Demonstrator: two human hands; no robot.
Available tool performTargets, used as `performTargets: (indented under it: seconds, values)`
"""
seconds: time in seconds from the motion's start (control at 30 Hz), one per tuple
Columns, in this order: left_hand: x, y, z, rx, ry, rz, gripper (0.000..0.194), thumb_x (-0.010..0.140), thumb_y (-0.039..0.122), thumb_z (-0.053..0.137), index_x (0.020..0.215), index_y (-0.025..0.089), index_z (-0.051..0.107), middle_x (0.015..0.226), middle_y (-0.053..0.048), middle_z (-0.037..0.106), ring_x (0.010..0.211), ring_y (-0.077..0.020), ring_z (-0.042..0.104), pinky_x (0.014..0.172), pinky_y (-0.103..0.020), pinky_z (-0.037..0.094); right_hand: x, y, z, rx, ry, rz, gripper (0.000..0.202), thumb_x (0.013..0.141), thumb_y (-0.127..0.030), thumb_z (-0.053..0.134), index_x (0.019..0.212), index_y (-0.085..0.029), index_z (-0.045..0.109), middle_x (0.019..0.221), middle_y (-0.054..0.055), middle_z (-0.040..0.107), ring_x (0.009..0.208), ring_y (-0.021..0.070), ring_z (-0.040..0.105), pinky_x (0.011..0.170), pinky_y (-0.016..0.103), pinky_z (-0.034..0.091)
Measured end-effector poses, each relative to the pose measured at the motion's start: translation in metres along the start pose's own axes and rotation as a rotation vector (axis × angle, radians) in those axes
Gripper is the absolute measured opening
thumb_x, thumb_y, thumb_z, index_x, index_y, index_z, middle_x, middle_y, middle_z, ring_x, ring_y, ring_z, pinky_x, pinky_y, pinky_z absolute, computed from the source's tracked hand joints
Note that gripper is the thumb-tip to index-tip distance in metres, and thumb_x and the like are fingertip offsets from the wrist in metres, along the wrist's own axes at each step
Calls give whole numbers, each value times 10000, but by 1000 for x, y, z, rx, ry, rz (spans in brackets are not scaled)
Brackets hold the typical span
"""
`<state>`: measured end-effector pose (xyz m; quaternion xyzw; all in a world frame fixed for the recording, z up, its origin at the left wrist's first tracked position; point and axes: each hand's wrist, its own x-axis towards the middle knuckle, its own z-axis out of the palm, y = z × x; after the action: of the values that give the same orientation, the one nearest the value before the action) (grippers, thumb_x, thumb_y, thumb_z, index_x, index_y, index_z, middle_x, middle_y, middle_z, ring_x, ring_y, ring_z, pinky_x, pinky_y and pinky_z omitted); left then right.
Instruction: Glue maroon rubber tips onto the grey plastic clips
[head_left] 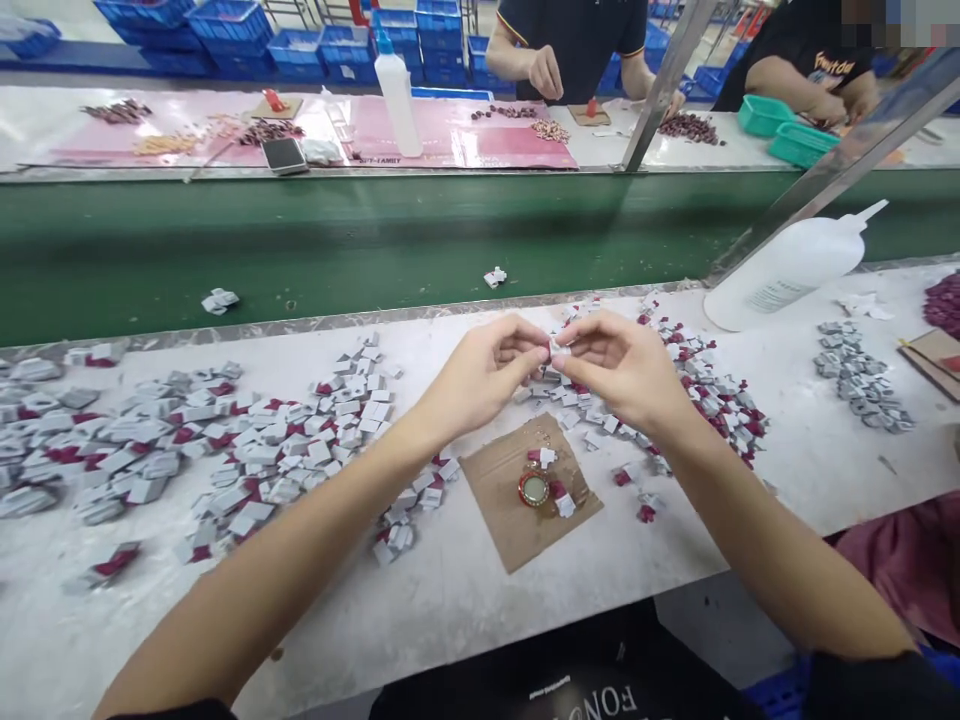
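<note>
While the work goes on near the middle of the frame, the left hand [480,375] and the right hand [626,370] pinch one small pale piece [559,350] between their thumbs and fingers. It looks like this piece is partway done, but the fingers hide most of it, so I cannot tell if its parts are joined. Just below, a brown card [487,490] has a little round pot [534,488] on it, and next to the pot lie two bits that are part white and part dark red. Lots of pieces wait in the big left heap [285,440], and more sit in the right heap [712,400]. Both heaps show gray and dark red together, so I can't be sure which one is done. Only gray bits [862,375] show in a small bunch at the right, and a dark red pile [945,300] is at the far right edge, so I think plenty is left. Two small bits lie on the green belt [337,240] in the upper half, and maybe those are finished.
</note>
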<state>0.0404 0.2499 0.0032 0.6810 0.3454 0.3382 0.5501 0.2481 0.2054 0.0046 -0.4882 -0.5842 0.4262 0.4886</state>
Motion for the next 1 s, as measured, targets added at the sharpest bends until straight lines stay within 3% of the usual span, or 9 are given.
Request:
performTargets:
  seconds: [0.13,0.3,0.47,0.6,0.77,1.0]
  values:
    - [-27,6,9,-23,-14,14,102,1005,233,756,1090,182,781,1049,-72,843,915,-192,781,890,-361,649,-39,-5,5,114,64,83,383,798,-457,1024,1054,-249,830,1061,62,835,940,228,816,862,386,729]
    - [-46,5,18,-11,-35,42,109,996,190,751,1086,192,814,1095,-64,852,988,-200,783,921,-353,637,-58,1,3,183,28,197,352,773,-439,1037,999,-234,861,970,63,860,934,249,845,898,428,741]
    - [-54,-8,22,69,-81,13,99,992,212,762,1083,200,799,1053,-45,839,926,-191,764,889,-346,620,-80,8,5,56,86,222,279,785,-424,1010,933,-236,866,941,68,863,905,263,849,878,435,736]
    - [-48,-24,14,331,-36,-30,109,1020,194,689,1103,198,760,1106,-69,821,986,-225,751,924,-383,606,-103,9,6,-72,182,179,131,884,-362,915,928,-252,857,944,58,855,904,254,836,906,429,718]
    - [-33,-44,15,782,25,9,194,986,146,724,1176,153,760,1209,-145,755,1207,-343,642,1081,-496,541,-122,13,8,-87,155,216,103,928,-349,880,991,-270,862,997,51,857,926,244,830,876,392,704]
    - [-14,-44,32,994,-38,60,227,1063,216,646,1187,164,830,1256,-180,697,1248,-398,565,1152,-557,489,-132,15,14,-88,112,227,72,949,-333,856,986,-271,853,990,43,844,903,230,810,852,379,693]
